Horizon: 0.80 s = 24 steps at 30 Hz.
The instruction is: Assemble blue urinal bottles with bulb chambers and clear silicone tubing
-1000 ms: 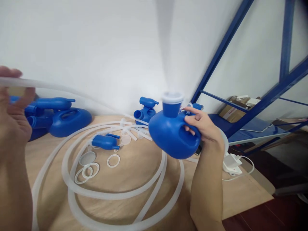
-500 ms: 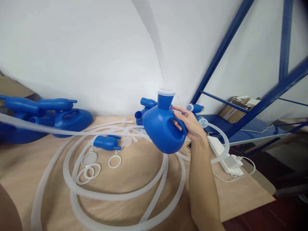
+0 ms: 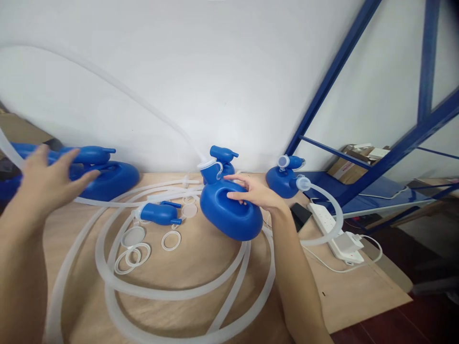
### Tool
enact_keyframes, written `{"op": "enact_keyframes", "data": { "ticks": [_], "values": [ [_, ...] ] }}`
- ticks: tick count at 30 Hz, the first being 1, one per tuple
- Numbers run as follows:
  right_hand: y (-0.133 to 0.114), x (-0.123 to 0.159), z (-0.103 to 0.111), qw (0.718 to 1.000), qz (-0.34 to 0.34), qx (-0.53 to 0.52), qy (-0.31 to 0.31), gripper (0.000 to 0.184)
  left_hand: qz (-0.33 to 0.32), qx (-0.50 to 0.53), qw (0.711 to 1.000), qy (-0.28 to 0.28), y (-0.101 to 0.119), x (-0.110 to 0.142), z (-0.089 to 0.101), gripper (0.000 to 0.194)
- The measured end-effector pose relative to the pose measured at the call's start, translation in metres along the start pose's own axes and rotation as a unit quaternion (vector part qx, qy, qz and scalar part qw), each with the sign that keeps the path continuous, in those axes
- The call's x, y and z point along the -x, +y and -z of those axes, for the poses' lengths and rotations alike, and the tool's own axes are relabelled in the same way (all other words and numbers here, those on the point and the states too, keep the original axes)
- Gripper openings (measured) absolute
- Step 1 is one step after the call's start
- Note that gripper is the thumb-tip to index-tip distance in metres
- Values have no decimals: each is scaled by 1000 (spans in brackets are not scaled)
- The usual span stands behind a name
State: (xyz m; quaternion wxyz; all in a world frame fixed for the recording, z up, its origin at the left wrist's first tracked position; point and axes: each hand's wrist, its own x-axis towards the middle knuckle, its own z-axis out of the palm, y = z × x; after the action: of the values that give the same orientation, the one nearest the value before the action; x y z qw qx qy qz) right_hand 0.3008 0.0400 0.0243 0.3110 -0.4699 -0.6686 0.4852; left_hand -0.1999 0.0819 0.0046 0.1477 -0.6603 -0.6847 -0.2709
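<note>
My right hand (image 3: 251,192) grips a blue plastic urinal bottle (image 3: 229,210) by its handle, fingers partly hidden in the handle hole. The bottle leans with its neck toward the upper left, over the table. A white cap (image 3: 208,164) closes the neck, and a clear hose (image 3: 143,102) rises from it in an arc to the left edge. At left, my left hand (image 3: 53,179) is raised, blurred, fingers spread and holding nothing visible. Behind it lie several more blue bottles (image 3: 114,179). A length of hose (image 3: 10,152) passes close to this hand; whether they touch is unclear.
Coiled hose (image 3: 154,292) spreads over the table (image 3: 172,267). White rings (image 3: 171,240) and a small blue bottle-shaped part (image 3: 159,213) lie inside the coils. Right: another blue bottle (image 3: 281,181), a dark phone-like object (image 3: 300,216), a power strip (image 3: 333,231) and a blue rack (image 3: 333,71).
The bottle has come down and left, tilting its neck leftward, with my right hand still on its handle. Its hose has swung left. My left hand has come into view.
</note>
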Motion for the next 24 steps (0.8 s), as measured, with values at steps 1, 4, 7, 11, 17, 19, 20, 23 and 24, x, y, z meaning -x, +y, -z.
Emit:
{"op": "enact_keyframes", "data": {
  "ticks": [1,4,7,11,17,19,20,23,24],
  "values": [
    [0,-3,-5,1000,-3,13,-22,67,-24,6,999,-21,8,-2,-4,79],
    [0,-8,-16,996,-6,32,-81,67,-115,49,980,-157,34,-2,-24,80],
    [2,-11,-21,992,-11,39,-119,67,-145,96,944,-279,58,5,-51,85],
    [4,-12,-25,989,-28,58,-136,65,-143,125,923,-334,74,12,-87,83],
    [9,-21,-35,987,-26,24,-156,62,-119,170,903,-375,67,17,-113,93],
    [12,-24,-38,983,-14,-13,-184,63,-106,178,901,-381,65,17,-114,98],
    [13,-26,-40,981,-7,-28,-193,63,-99,181,900,-384,64,17,-115,101],
    [18,-28,-42,976,-1,-52,-212,65,-73,183,904,-380,64,17,-114,107],
    [19,-29,-43,973,-1,-56,-222,66,-68,183,906,-376,64,17,-114,107]
  ]
}}
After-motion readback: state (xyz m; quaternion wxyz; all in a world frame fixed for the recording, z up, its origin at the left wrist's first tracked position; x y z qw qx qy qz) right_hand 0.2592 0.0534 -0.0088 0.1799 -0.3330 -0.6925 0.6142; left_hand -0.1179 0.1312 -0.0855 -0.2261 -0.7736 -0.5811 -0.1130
